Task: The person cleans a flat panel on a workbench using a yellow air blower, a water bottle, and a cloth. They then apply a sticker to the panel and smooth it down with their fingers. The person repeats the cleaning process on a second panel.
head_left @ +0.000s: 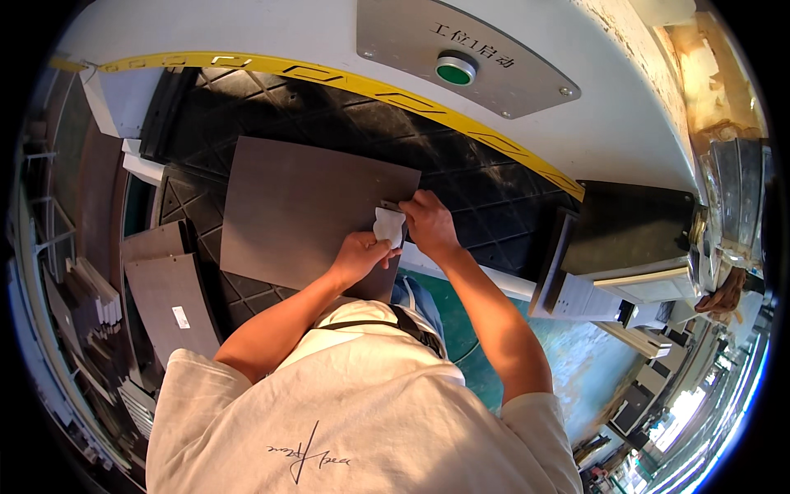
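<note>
A dark brown flat panel [304, 206] lies in front of me on a black, diamond-grooved bed [247, 284]. Over its right edge, my left hand [359, 257] is closed, pinching the lower end of a small white piece [389, 228] that looks like a paper label. My right hand [431, 224] is closed at the panel's upper right edge, its fingertips beside the top of the white piece. A small greyish strip [390, 204] shows by those fingertips; whether they grip it, the panel or the label is hidden.
Beyond the panel runs a white machine beam with a yellow striped band [395, 100] and a green push button [455, 69]. More brown panels [173, 300] lean at my left. A dark box-like unit [629, 226] stands at right, above a green floor [469, 329].
</note>
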### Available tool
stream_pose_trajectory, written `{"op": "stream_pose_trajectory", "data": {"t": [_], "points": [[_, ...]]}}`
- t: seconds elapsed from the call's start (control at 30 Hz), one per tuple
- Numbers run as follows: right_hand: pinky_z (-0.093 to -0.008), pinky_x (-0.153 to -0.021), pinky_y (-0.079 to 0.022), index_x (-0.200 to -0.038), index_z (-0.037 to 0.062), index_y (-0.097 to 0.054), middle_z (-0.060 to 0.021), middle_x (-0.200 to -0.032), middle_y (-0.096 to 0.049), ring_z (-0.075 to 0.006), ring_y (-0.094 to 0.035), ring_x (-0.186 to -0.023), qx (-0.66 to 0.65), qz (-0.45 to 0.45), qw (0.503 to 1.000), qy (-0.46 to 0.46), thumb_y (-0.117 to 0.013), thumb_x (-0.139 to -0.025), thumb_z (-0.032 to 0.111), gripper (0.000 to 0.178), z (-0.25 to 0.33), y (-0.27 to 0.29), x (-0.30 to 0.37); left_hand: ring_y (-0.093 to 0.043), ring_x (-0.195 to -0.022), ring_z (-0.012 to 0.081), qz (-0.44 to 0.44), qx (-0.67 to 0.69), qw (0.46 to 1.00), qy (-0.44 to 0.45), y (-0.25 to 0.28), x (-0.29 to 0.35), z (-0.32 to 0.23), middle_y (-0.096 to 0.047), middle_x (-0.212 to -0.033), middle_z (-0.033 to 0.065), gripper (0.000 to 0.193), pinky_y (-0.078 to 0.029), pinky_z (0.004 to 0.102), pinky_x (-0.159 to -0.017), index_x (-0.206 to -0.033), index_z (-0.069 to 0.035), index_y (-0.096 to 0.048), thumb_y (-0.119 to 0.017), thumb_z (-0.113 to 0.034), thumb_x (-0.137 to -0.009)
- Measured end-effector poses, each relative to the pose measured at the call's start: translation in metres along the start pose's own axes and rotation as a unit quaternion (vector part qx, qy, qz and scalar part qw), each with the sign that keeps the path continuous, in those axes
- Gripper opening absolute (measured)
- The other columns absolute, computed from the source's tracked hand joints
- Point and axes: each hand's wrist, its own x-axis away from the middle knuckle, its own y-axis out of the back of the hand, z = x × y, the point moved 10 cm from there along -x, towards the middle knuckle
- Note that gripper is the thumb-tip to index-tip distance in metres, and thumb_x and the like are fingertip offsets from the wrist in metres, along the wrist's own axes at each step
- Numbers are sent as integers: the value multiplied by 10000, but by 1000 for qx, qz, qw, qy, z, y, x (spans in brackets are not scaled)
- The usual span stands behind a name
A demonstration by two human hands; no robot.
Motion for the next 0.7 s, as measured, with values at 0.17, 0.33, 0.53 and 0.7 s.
{"op": "stream_pose_trajectory", "data": {"t": [0.17, 0.33, 0.53, 0.7], "points": [[-414, -807, -589, -942, 94, -744, -74, -920, -621, -300, -656, -956, -11, 10, 1000, -12, -727, -814, 19, 149, -5, -4, 0, -768, -937, 201, 3, 7, 1000, 5, -1, 3, -1, -702, -741, 96, 269, -567, 294, -863, -842, 52, -713, -634, -140, -1014], [-413, -806, -594, -945, 123, -747, -54, -930, -645, -292, -661, -949, -16, 12, 1000, -11, -727, -832, 44, 139, -16, 3, -9, -765, -942, 186, -4, -14, 1000, -1, 0, 3, 2, -728, -771, 91, 264, -563, 301, -830, -834, 37, -709, -637, -142, -1014], [-405, -826, -592, -954, 130, -746, -40, -972, -656, -283, -659, -972, 10, 38, 999, 8, -740, -839, 60, 135, -13, 4, -12, -765, -958, 185, -4, -16, 1000, 0, 3, 6, 3, -735, -768, 92, 271, -569, 309, -820, -802, 25, -704, -646, -131, -1016], [-400, -830, -590, -948, 127, -750, -34, -976, -661, -274, -662, -970, 8, 45, 999, -1, -743, -861, 72, 103, -10, 5, -10, -769, -974, 196, -5, -2, 1000, 5, 3, 8, 6, -733, -764, 88, 274, -573, 310, -833, -792, 17, -696, -660, -132, -1019]]}}
